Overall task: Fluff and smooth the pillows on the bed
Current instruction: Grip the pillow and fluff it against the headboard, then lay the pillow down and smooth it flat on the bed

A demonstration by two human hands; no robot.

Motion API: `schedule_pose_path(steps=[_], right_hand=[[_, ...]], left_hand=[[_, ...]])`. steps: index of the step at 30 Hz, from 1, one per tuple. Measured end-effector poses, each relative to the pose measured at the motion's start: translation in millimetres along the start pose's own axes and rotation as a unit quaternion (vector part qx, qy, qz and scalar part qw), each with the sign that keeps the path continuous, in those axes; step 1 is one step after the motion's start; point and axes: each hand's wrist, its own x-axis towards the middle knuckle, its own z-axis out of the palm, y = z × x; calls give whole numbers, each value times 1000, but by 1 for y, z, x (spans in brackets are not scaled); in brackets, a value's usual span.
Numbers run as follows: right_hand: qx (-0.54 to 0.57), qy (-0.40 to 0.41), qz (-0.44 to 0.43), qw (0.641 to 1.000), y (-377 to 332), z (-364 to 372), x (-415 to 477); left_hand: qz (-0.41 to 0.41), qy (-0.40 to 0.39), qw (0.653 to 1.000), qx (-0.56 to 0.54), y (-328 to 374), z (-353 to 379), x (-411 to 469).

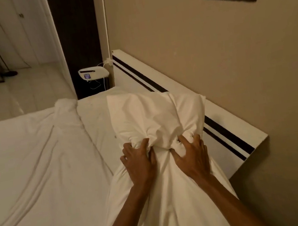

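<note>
**A:** Pillow: a soft white cotton-cased pillow (156,115) is lying at the head of the bed, its far end touching the white headboard with dark stripes (222,131), its near end running toward the camera.

**B:** What are the hands doing?

**A:** Both are clenching the case near its middle. The left hand (139,162) is curling its fingers into a bunched knot of fabric; the right hand (191,155) is doing likewise just beside it. Neither is open; each is gripping a fistful of cloth.

**B:** How far along is the job looking?

**A:** Mid-fluff, I am judging. The pillow is puffing up beyond the hands but creasing heavily where it is being gathered, so smoothing is remaining. The white bed sheet (36,168) is lying wrinkled to the left. A second white bundle (65,106) is sitting near the far corner; whether it is another pillow I cannot tell.
</note>
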Motion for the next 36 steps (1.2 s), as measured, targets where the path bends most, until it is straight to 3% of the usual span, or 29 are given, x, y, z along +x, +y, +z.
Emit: schedule_pose_path(steps=[13,26,36], right_hand=[[11,-97,-60,993,83,103,114],[49,-237,-147,959,184,219,244],[49,-218,-195,955,232,350,306]], left_hand=[[-132,-16,990,53,4,136,50],[-309,27,948,76,21,297,90],[-345,70,933,71,-33,429,131]])
